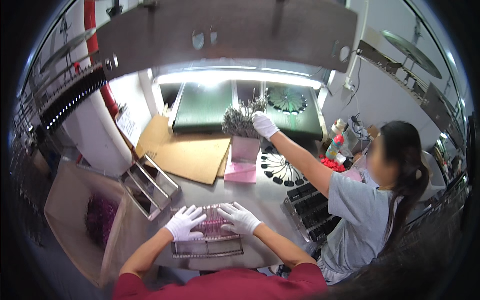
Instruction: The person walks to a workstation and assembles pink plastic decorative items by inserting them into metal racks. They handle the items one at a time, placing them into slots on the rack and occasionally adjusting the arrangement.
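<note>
My left hand (185, 224), in a white glove, lies with its fingers spread over the left end of a metal rack (207, 248). My right hand (240, 219), gloved too, rests flat with its fingers apart at the rack's right end. Between them a row of thin pink-purple pieces (214, 227) lies across the rack; what exactly they are is too small to tell. Neither hand is closed around anything.
To my right a co-worker's gloved hand (265, 125) touches a bundle of grey wire-like pieces (241, 121) by the green conveyor belt (204, 107). Cardboard (190, 152), an empty metal frame (150, 187), a black-filled rack (312, 212) and a large bin (65, 207) stand around.
</note>
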`<state>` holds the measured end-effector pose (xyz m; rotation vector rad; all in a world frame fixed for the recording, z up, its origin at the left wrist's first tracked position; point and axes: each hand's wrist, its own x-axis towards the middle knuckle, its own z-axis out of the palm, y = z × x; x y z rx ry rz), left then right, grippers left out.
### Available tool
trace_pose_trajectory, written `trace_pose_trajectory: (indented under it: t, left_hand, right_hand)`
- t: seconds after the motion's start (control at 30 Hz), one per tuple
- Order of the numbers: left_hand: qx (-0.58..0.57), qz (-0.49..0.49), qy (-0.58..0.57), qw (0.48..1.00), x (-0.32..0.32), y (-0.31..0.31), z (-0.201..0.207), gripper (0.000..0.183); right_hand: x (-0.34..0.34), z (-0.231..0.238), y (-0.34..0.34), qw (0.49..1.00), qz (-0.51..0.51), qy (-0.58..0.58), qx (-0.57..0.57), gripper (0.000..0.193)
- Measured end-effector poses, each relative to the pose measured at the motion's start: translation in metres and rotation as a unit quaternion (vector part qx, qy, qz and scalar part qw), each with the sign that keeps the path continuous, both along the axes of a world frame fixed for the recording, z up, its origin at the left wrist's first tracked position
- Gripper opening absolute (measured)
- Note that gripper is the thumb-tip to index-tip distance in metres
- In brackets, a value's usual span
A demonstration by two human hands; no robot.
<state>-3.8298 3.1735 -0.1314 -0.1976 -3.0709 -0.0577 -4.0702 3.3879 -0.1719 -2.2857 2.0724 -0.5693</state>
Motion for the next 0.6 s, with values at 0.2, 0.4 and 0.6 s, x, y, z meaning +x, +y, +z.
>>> trace_pose_trajectory:
  t: [0.2,0.4,0.6]
  left_hand:
    - [0.010,0.014,-0.039,0.999,0.007,-0.017,-0.017,0.079]
    - [0.101,0.050,0.061,0.992,-0.076,-0.077,0.026,0.068]
    - [0.160,0.081,0.245,0.953,-0.275,-0.080,0.098,0.045]
  right_hand:
    - [0.018,-0.008,-0.016,0.999,-0.002,0.027,-0.033,0.076]
    - [0.012,0.002,-0.014,0.993,-0.013,-0.013,-0.114,0.060]
    - [0.004,-0.013,0.016,0.988,-0.004,-0.017,-0.154,0.042]
